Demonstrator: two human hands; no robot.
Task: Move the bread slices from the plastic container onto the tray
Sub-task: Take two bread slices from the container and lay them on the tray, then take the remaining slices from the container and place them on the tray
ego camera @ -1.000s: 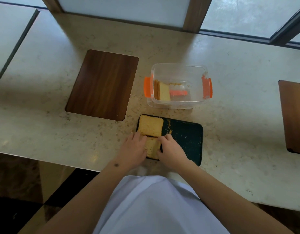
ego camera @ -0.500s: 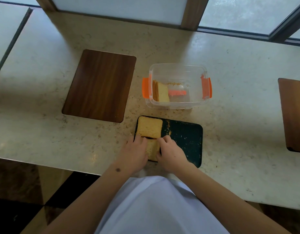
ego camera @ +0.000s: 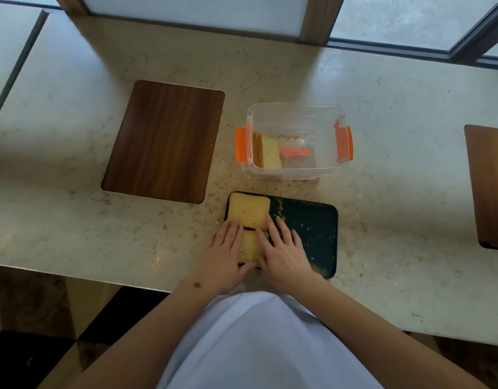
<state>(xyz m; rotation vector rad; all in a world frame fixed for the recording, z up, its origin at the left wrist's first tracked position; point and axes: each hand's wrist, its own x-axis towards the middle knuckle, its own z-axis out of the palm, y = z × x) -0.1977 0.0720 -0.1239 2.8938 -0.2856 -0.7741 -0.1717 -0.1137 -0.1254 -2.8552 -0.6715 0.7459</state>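
A dark green tray (ego camera: pixel 309 226) lies at the counter's front edge. One bread slice (ego camera: pixel 249 210) lies flat in its far left corner. A second slice (ego camera: pixel 250 247) lies just in front of it, between my hands. My left hand (ego camera: pixel 225 251) rests along that slice's left side, my right hand (ego camera: pixel 281 248) along its right side, fingers spread flat and touching it. Behind the tray stands a clear plastic container (ego camera: pixel 295 113) with orange clips, holding two upright slices (ego camera: pixel 267 151) against its left wall.
A dark wooden board (ego camera: pixel 163 141) lies left of the container. Another wooden board (ego camera: pixel 489 186) sits at the right edge of view. Crumbs are scattered over the tray. Window frames run along the back of the marble counter (ego camera: pixel 396 164).
My fingers have flattened and spread out over the near slice, which now lies flat on the tray. The view has shifted slightly.
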